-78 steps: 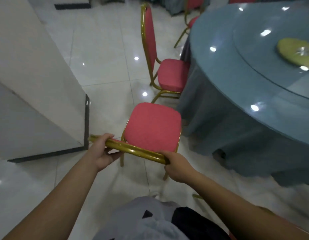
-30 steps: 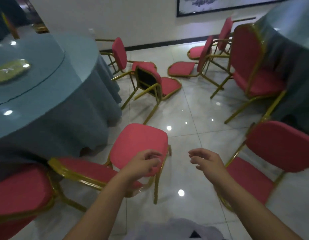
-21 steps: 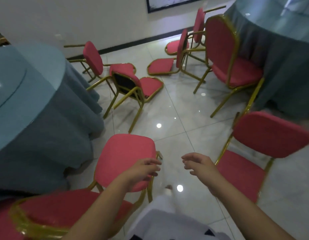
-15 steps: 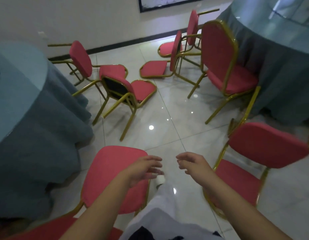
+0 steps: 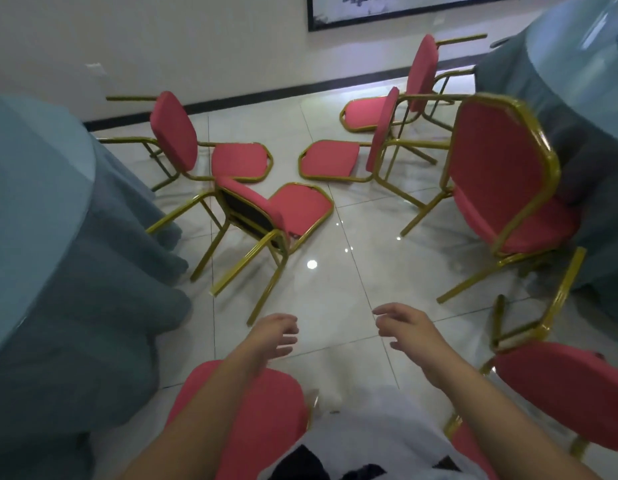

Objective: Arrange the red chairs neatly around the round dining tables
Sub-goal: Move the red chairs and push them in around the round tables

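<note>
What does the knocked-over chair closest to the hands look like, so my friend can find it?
Start at the round table with the blue-grey cloth on the left. On the tiles just right of it lie tipped red chairs; take the nearest chair, gold legs sticking toward the camera. Only it shows a black seat underside.

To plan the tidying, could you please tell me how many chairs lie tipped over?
4. Left chair beside the left table; centre chair, black underside showing; two right chairs nearer the wall. Others may lie out of view.
</note>
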A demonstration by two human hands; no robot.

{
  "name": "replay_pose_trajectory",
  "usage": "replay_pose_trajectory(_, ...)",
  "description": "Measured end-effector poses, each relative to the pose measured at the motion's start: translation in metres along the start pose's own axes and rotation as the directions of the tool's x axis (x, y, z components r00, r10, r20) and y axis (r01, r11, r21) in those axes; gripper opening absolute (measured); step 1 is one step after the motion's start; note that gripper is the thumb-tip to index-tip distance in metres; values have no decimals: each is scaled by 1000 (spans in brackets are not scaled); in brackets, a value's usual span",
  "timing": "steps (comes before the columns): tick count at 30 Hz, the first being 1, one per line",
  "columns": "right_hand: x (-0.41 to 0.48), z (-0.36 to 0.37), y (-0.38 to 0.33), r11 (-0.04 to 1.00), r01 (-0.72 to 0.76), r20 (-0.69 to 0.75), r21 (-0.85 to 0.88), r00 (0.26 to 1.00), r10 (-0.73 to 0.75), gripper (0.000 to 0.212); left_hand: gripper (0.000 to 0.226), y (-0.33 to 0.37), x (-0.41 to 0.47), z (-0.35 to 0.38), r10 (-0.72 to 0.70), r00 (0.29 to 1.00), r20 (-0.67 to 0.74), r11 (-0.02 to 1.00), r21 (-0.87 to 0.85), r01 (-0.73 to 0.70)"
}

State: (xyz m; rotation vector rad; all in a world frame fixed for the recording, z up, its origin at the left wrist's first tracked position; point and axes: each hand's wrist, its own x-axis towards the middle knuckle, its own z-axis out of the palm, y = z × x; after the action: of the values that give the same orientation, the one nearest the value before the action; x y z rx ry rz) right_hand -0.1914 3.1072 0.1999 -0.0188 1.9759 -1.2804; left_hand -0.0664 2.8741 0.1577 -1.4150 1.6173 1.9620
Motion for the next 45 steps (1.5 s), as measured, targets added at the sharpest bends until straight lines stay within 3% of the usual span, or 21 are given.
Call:
replay_pose_trajectory(5, 92, -8, -34, 999, -39, 48, -14, 998, 40, 15, 19, 35, 54, -10, -65, 998, 5, 998, 12, 65)
replay_pose_trajectory(13, 244, -5, -119, 993, -57, 271, -103, 959, 83, 16, 18, 90, 101, -24, -260, 937, -232, 958, -185, 220)
replay_pose_trajectory(19, 331, -3, -175, 981, -19, 361, -191, 928, 88, 11, 22, 140, 106, -24, -247, 906, -345, 954, -250, 164)
replay_pose_trajectory(26, 371, 2, -202, 962, 11, 430, -272, 896, 112, 10, 30, 172, 114, -19, -331, 904, -272, 908, -353, 226)
replay_pose_trajectory(38, 401, 84, -218, 932, -50, 440, -358, 872, 216, 11, 26, 187, 148, -99, -306, 898, -317, 909, -378, 176)
replay_pose_trajectory(45, 427, 136, -227, 930, -208, 239, -304, 928, 286, 12, 21, 211, 252, -213, -251, 930, -269, 961, -186, 206)
